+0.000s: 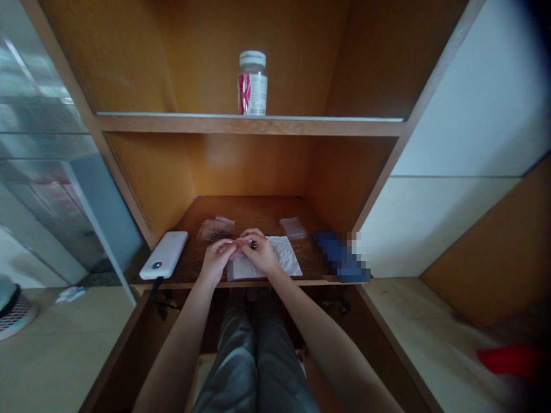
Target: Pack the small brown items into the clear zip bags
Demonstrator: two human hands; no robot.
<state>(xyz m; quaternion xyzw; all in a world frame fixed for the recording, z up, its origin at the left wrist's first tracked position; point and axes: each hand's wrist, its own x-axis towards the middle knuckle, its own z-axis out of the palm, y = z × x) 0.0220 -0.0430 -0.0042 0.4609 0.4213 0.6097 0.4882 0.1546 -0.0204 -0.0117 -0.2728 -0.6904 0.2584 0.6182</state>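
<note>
Over the front of the lower shelf, my left hand [218, 258] and my right hand [259, 250] meet with their fingers pinched together. Between the fingertips is what looks like a small clear plastic bag [237, 253]; its finer detail is too small to make out. A crumpled white paper sheet [287, 256] lies under and beside my right hand. Just behind my left hand, clear zip bags [215, 228] hold small dark bits. Another clear zip bag [293, 228] lies flat behind the paper.
A white power bank [166, 256] with a dark cable sits at the shelf's left. To the right lies a blue, pixelated item [340, 257]. A lidded bottle [252, 86] stands on the upper shelf [172, 123]. Cabinet side walls bound the space left and right.
</note>
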